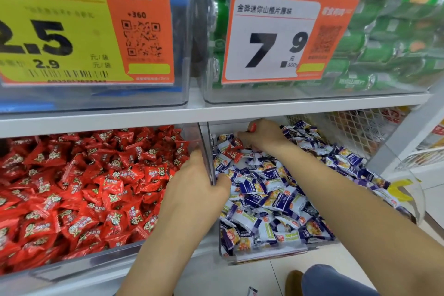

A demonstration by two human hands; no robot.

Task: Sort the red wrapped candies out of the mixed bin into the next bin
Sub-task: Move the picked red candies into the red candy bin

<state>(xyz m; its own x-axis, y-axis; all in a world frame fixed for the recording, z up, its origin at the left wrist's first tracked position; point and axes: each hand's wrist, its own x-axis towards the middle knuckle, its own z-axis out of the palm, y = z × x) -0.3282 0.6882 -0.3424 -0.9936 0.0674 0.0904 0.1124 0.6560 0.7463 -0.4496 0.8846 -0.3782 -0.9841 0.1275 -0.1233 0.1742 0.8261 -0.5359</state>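
Red candies [234, 150] under right hand [262, 138]

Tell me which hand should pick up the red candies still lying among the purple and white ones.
Right. The right hand is already at the back of the mixed bin, fingers on the stray red candies. The left hand grips the clear divider between the bins.

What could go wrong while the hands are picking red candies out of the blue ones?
The right hand already grips a red candy while reaching for more, so one could slip back into the blue pile. The left hand grips the clear bin wall and might tug it.
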